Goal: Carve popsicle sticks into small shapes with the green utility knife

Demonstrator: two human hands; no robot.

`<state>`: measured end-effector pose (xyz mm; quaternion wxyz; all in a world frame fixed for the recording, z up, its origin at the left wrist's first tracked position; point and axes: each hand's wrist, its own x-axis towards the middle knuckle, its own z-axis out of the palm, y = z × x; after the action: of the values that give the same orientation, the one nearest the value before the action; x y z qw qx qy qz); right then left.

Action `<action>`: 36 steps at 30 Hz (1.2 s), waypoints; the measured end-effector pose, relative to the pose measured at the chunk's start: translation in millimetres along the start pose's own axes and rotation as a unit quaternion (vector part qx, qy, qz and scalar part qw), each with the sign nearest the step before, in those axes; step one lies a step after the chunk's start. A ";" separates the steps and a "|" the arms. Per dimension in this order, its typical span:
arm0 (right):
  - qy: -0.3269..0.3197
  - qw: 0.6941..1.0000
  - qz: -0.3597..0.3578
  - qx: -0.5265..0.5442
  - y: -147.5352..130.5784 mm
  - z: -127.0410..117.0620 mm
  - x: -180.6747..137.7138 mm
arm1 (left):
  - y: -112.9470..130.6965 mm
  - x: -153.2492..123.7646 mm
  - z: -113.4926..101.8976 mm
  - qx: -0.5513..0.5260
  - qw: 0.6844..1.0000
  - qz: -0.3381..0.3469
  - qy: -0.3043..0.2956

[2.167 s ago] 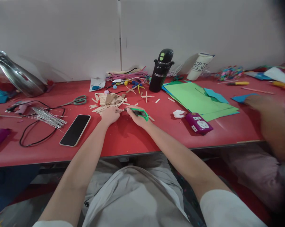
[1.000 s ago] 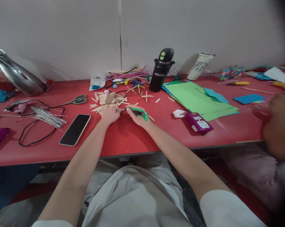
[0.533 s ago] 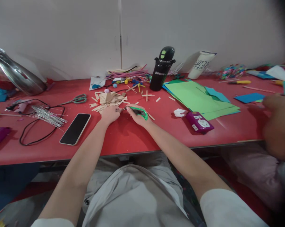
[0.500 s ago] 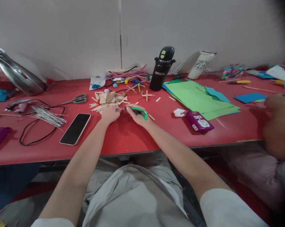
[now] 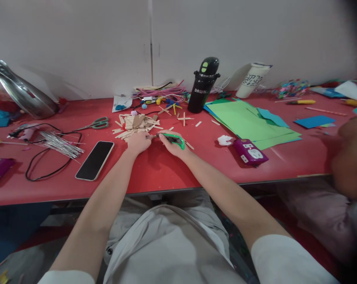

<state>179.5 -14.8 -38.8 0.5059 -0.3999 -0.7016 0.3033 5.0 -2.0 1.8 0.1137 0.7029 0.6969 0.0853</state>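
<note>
My left hand [image 5: 139,142] is closed in front of a heap of wooden craft sticks [image 5: 137,123]. A short stretch of craft stick [image 5: 154,136] shows at its fingertips and reaches toward my right hand. My right hand [image 5: 172,146] is wrapped round a hand tool with a green-and-black handle [image 5: 178,141]. The working end of this tool points left, close to the stick; it is too small to make out its exact kind. Crossed sticks [image 5: 184,118] lie just beyond my right hand.
A smartphone [image 5: 95,161], scissors [image 5: 97,123] and a bundle of wires [image 5: 60,146] lie left. A black bottle [image 5: 200,88] stands behind. Green paper [image 5: 243,122] and a purple packet [image 5: 251,152] lie right. Another person's blurred hand [image 5: 351,161] is at far right.
My hands hold nearly the same pose, with the stick and the tool still between them. At the far right, the other person's hand has shifted slightly and the blue piece near it sits lower.
</note>
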 end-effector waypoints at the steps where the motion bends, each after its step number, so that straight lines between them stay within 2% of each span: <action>1: 0.002 1.000 -0.003 -0.002 -0.3 0.1 -0.5 | 0.4 0.2 0.2 0.000 1.000 -0.003 0.001; 18: -0.003 1.000 -0.009 -0.016 -2.7 0.2 -3.4 | 3.3 1.0 -0.2 -0.007 0.999 -0.029 0.013; 27: 0.002 1.000 0.011 0.005 0.1 -0.6 -0.5 | -2.9 2.3 1.3 -0.003 1.000 0.004 0.003; 36: 0.005 1.000 -0.001 0.004 -3.1 -0.8 -1.4 | -5.4 0.9 -0.4 -0.005 1.000 0.023 -0.001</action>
<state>179.7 -17.6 -36.6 0.5109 -0.3987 -0.6985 0.3035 -0.3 -1.1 0.6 0.1165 0.7181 0.6801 0.0906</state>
